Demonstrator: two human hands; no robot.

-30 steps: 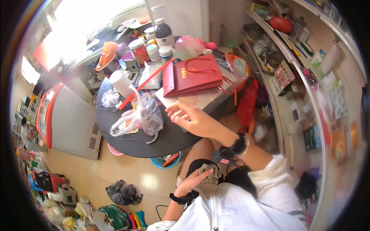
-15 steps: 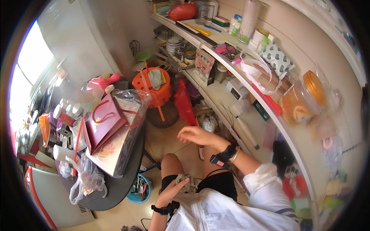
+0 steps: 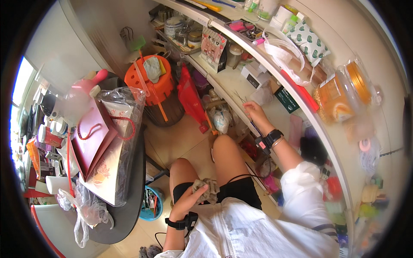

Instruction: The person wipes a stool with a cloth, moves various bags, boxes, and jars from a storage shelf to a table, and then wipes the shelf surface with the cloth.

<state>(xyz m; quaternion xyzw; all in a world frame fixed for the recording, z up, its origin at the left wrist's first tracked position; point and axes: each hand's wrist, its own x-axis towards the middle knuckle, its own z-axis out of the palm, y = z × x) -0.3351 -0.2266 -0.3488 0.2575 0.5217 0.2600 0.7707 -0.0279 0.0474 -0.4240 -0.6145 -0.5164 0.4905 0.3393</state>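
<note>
My left hand (image 3: 189, 201) is closed around a crumpled grey-brown cloth (image 3: 205, 191), held over my lap. To the right, my right hand (image 3: 257, 114) is at the front edge of the glass-fronted cabinet's lower shelf (image 3: 236, 86). Its fingers are curled. Thin dark sticks show by the fingertips, and what the fingers close on is hidden. A small white box (image 3: 254, 75), a clear bag (image 3: 262, 93) and a dark green box (image 3: 286, 99) stand close to that hand.
An orange stool (image 3: 157, 88) with a cloth on it stands ahead. At left, a dark table (image 3: 116, 225) bears a maroon paper bag (image 3: 92, 133) and clear plastic bags. A blue bin (image 3: 150, 213) sits beside it. A large jar (image 3: 344, 92) rests on the right-hand upper shelf.
My right hand has moved right from above my knees to the lower shelf, over a pale stick-shaped thing seen there before. My left hand keeps the cloth. The view has shifted.
</note>
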